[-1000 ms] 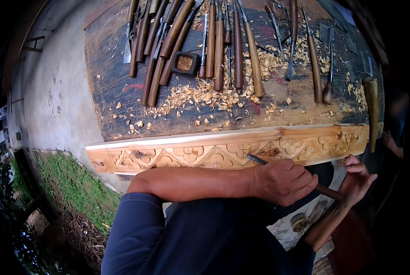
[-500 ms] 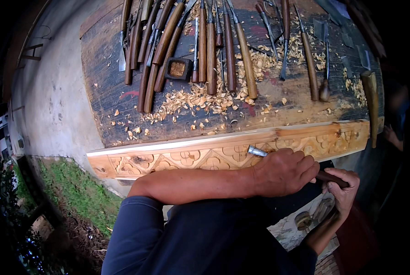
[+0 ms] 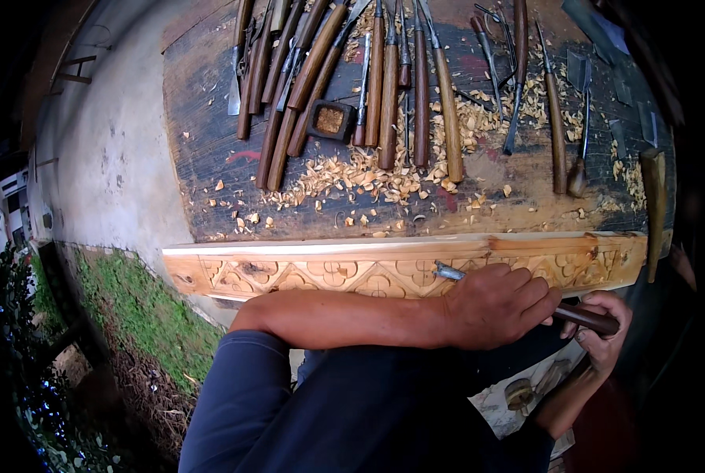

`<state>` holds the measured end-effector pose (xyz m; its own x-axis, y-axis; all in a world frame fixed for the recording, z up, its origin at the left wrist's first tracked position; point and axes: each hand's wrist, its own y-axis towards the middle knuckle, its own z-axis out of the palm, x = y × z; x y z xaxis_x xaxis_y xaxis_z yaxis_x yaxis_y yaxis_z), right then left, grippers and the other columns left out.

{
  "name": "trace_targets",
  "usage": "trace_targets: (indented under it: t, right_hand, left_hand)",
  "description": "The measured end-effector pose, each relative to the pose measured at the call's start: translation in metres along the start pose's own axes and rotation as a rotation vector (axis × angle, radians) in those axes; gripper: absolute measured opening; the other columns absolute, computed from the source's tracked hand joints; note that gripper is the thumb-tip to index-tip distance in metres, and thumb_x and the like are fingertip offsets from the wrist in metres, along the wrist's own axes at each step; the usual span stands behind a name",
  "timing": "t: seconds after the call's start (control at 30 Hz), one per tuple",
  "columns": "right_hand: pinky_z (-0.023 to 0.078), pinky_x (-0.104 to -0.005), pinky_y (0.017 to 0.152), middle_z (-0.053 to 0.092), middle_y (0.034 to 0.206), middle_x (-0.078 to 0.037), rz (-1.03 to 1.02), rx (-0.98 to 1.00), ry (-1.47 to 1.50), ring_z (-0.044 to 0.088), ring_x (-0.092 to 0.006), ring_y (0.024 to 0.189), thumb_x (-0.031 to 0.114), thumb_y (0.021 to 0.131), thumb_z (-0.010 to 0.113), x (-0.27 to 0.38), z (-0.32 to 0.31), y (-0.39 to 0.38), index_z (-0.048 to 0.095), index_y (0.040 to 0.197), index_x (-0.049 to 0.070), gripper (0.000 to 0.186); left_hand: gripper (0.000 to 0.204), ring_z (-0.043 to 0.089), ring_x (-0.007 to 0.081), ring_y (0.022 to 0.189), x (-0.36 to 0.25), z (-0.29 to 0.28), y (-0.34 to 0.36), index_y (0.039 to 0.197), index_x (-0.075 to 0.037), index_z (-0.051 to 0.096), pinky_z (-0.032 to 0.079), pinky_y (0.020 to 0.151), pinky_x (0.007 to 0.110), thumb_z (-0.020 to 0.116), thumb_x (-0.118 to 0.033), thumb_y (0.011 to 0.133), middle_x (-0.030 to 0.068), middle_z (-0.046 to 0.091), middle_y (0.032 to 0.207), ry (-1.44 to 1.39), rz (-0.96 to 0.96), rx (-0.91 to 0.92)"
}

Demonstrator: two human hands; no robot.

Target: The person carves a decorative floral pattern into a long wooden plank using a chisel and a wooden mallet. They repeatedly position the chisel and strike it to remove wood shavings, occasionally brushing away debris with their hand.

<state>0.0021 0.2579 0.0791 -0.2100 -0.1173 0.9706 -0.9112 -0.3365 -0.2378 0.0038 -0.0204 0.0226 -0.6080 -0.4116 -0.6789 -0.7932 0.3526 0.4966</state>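
A woodcarver's left hand clamps over a chisel, steadying its blade on the carved wooden strip along the worktop's near edge, while the right hand grips the handle. Spare chisels and shavings lie towards the far edge.

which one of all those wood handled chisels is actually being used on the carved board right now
The chisel gripped by both hands, left hand and right hand, with its metal tip on the carved plank; the other chisels lie untouched on the bench.

Pale raw wood plank, carved rough — dark worn bench, glossy wood-handled steel chisel.
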Motion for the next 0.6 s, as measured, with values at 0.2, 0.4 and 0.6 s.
trace_targets:
  t: [0.2,0.4,0.6]
  right_hand:
    - [0.06,-0.0343,0.079,0.073,0.107,-0.019,-0.024,-0.087,-0.079,0.072,-0.0229,0.088,0.011,0.091,0.085,-0.03,0.02,-0.019,0.064,0.123,-0.002,0.041]
    - [0.049,-0.0405,0.11,0.067,0.131,-0.019,-0.234,-0.186,-0.081,0.064,-0.0273,0.125,0.023,0.095,0.083,-0.019,0.066,-0.011,0.065,0.125,0.0,0.042]
    - [0.053,-0.0464,0.1,0.067,0.124,-0.021,-0.635,-0.485,0.076,0.065,-0.0291,0.109,0.034,0.107,0.065,0.015,0.067,0.0,0.059,0.123,0.002,0.037]
  left_hand:
    - [0.034,0.057,0.0151,0.071,-0.001,0.003,-0.003,0.113,-0.005,0.07,0.043,0.058,0.031,0.071,-0.033,0.093,0.0005,0.053,0.082,-0.045,0.02,-0.063]
    - [0.046,0.066,0.024,0.088,-0.005,-0.008,-0.007,0.132,-0.002,0.062,0.053,0.078,0.039,0.064,-0.038,0.102,0.012,0.068,0.114,-0.025,0.086,-0.14]
    - [0.055,0.068,0.0351,0.116,-0.018,-0.011,-0.01,0.145,-0.003,0.053,0.055,0.103,0.049,0.059,-0.042,0.106,0.0202,0.064,0.141,-0.14,0.316,-0.266]
